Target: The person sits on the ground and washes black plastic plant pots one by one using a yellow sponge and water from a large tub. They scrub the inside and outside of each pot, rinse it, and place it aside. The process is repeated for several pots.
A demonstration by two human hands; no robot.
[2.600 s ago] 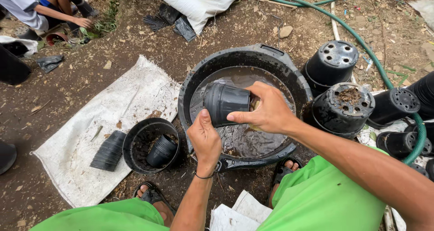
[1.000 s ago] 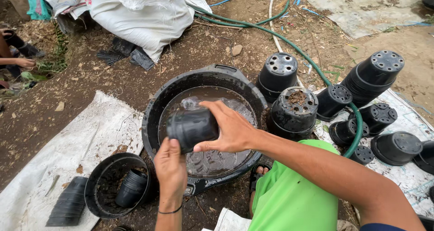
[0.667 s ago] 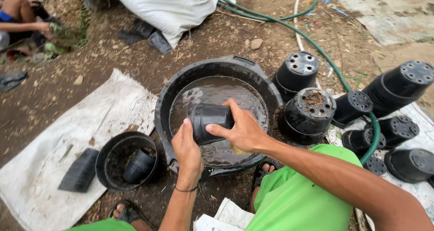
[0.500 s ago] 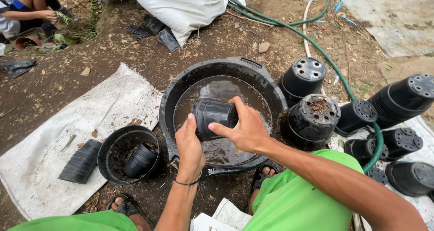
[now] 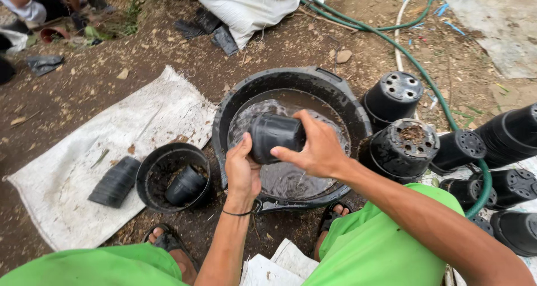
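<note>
Head view: both hands hold a small black plastic pot [image 5: 274, 136] on its side at frame center, over a black tub [image 5: 240, 95] of muddy water. Left hand [image 5: 241, 171] fingers curl around the pot's open end from below; right hand [image 5: 316, 149] fingers wrap its top and far side. Upturned black pots [image 5: 404, 147] sit right, a green hose [image 5: 425, 79] runs past them, and a black bucket [image 5: 146, 168] stands on the white sack [image 5: 84, 168] lower left. Risk, as I judge it: wet plastic slips and the pot drops into the tub, splashing.

White sack [image 5: 246, 6] — perhaps a package — top centre.
</note>
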